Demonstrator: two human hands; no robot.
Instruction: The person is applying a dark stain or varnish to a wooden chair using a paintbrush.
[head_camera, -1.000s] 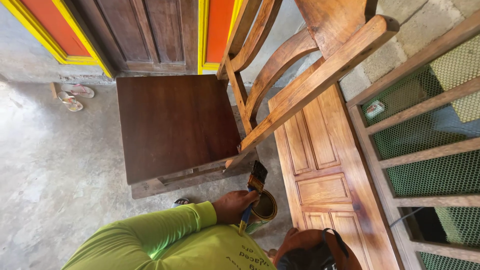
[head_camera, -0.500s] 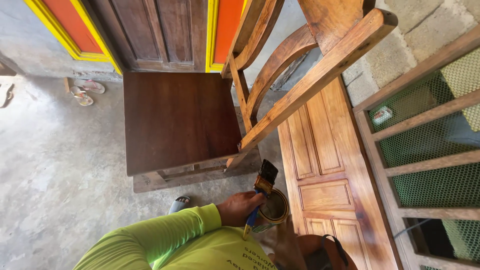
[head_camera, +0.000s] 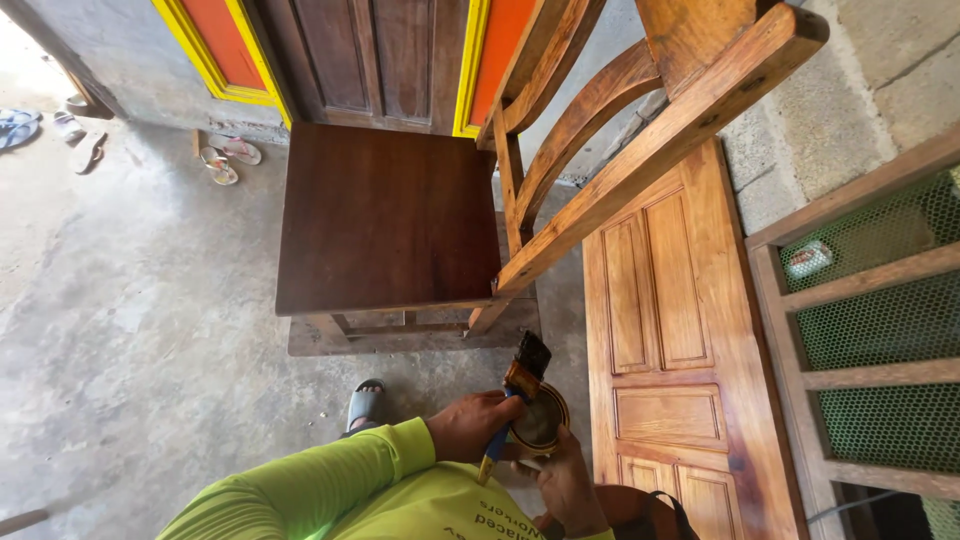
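My left hand (head_camera: 470, 425), in a lime-green sleeve, grips the blue handle of a paintbrush (head_camera: 522, 372). Its dark bristles point up and away, just above a small round can (head_camera: 542, 420) of dark finish. My right hand (head_camera: 565, 482) holds that can from below, close to my body. Just ahead stands a wooden chair with a dark brown seat (head_camera: 385, 215) and a lighter, curved slatted back (head_camera: 620, 130).
A panelled wooden door (head_camera: 680, 330) lies flat to the right of the chair. Further right stands a wooden frame with green mesh (head_camera: 870, 320). My sandalled foot (head_camera: 365, 402) rests on the concrete floor. Loose sandals (head_camera: 225, 160) lie near the red and yellow doorway.
The view has swung left and down, so the chair sits more central. The brush stays at the can, and my right hand now shows under the can.
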